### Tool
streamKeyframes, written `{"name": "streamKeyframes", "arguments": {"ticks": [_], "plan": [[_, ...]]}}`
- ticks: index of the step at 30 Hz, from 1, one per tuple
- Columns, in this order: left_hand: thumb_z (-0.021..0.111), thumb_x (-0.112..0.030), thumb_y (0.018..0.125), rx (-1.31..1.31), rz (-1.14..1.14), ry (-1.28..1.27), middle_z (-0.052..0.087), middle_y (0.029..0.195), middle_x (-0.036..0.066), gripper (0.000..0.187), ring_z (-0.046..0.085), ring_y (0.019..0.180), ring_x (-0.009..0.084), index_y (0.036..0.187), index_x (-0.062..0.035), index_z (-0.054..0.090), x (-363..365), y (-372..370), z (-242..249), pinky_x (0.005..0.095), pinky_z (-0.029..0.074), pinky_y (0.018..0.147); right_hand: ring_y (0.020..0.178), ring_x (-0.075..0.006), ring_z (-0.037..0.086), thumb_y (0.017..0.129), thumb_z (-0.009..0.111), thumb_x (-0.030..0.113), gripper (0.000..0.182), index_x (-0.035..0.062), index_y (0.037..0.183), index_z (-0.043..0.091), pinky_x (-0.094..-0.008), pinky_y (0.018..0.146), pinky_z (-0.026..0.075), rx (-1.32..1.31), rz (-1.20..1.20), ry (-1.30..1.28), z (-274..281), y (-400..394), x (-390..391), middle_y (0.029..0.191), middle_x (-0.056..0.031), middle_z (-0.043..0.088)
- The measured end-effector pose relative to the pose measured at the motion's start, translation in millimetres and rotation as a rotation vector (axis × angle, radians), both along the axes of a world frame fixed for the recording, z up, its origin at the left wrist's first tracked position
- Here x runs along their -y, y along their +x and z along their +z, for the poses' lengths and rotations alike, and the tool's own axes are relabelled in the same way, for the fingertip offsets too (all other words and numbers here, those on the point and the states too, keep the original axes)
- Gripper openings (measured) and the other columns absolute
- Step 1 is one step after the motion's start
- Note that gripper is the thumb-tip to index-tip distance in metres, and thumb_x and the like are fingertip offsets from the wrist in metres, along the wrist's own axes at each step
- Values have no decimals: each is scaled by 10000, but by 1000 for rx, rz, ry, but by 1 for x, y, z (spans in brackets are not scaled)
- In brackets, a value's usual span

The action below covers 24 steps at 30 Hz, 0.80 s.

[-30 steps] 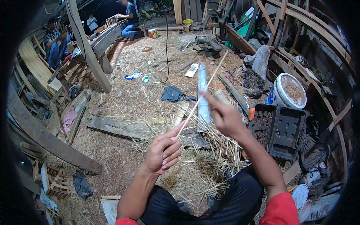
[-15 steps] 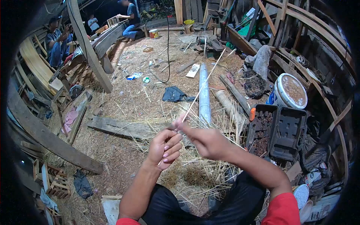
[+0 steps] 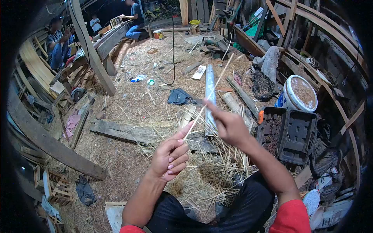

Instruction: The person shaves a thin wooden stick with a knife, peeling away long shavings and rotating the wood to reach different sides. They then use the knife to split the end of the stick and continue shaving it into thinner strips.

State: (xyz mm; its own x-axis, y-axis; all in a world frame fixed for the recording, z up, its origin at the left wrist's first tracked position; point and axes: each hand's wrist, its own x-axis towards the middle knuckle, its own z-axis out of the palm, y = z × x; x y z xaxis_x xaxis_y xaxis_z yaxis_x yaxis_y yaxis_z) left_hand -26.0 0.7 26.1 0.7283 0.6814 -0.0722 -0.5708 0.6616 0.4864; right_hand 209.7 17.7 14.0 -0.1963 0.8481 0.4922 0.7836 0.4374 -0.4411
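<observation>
My left hand (image 3: 171, 159) is closed around the lower end of a thin bamboo strip (image 3: 221, 75), its thumb lying along it. The strip slants up and to the right, away from me. Farther up, my right hand (image 3: 231, 126) is closed at the strip. A dark, blurred blade (image 3: 197, 101) juts out to the left of its fingers, apparently a knife; its handle is hidden in the hand. Beneath both hands, a heap of pale strips and curly shavings (image 3: 206, 174) covers the ground between my legs.
A weathered plank (image 3: 124, 132) and a grey pole-like piece (image 3: 210, 85) lie ahead. To the right are an open black tool case (image 3: 297, 136) and a white bucket (image 3: 301, 93). A wooden post (image 3: 91, 46) stands left; people (image 3: 134, 19) are at the back.
My right hand has slid forward and up along the strip, away from my left hand, with the blade. My left hand keeps its hold in nearly the same place.
</observation>
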Motion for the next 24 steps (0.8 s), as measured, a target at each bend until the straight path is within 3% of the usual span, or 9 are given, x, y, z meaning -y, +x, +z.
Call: {"name": "streamKeyframes", "arguments": {"ticks": [3,8,11,13,14,16,19,23,24], "plan": [[302,-52,958,-55,-45,13,288,502,-41,590,251,342,48,1533,-77,175,5,2,0,180,266,279,655,-251,670,923,484,121,511,252,1417,484,-372,613,537,-106,-247,-245,-1,33,-21,892,-165,700],[310,-53,953,-166,-115,20,285,499,-45,583,245,340,48,1526,-78,207,9,11,-1,182,250,277,699,-242,674,965,447,130,465,221,1420,484,-366,698,545,-93,-345,304,-51,98,-62,1172,-235,640],[314,-56,950,-138,-49,20,291,507,-42,566,253,343,49,1511,-73,244,1,14,-10,184,261,280,697,-273,672,956,462,110,521,214,1464,411,-383,676,544,-236,-201,204,-18,56,-31,1195,-221,633],[318,-60,951,-118,13,30,295,513,-41,557,263,348,48,1504,-73,258,-7,13,-10,185,267,282,673,-280,662,930,495,102,582,232,1484,372,-393,638,538,-168,-10,48,-3,26,-8,1054,-203,667],[321,-75,961,-114,33,37,300,518,-38,539,275,355,49,1497,-67,264,-9,11,-12,189,274,282,654,-281,653,916,514,101,618,243,1494,350,-397,615,534,-160,104,-186,0,11,6,956,-192,681],[320,-84,969,-125,99,-65,305,521,-37,533,277,357,50,1498,-61,257,-6,10,-13,190,277,283,642,-295,649,892,529,97,669,256,1505,318,-407,600,532,-41,386,-50,-9,-17,19,791,-154,646],[321,-88,975,-92,100,-12,305,519,-38,534,273,355,52,1502,-55,244,-2,7,-10,190,279,284,646,-317,650,879,520,85,701,265,1514,286,-424,597,532,16,398,-22,-11,-32,27,754,-151,629],[334,-81,968,-119,76,112,294,507,-41,555,262,353,53,1513,-61,230,6,6,-1,187,277,287,632,-326,636,811,545,18,687,220,1457,429,-404,633,527,-94,242,45,-4,-18,15,774,-158,645],[346,-79,959,-180,83,156,279,500,-47,570,252,354,48,1516,-55,227,7,7,0,185,272,288,623,-293,647,832,521,7,676,217,1466,415,-381,633,526,-61,204,-8,-4,-11,11,767,-147,646]]}}
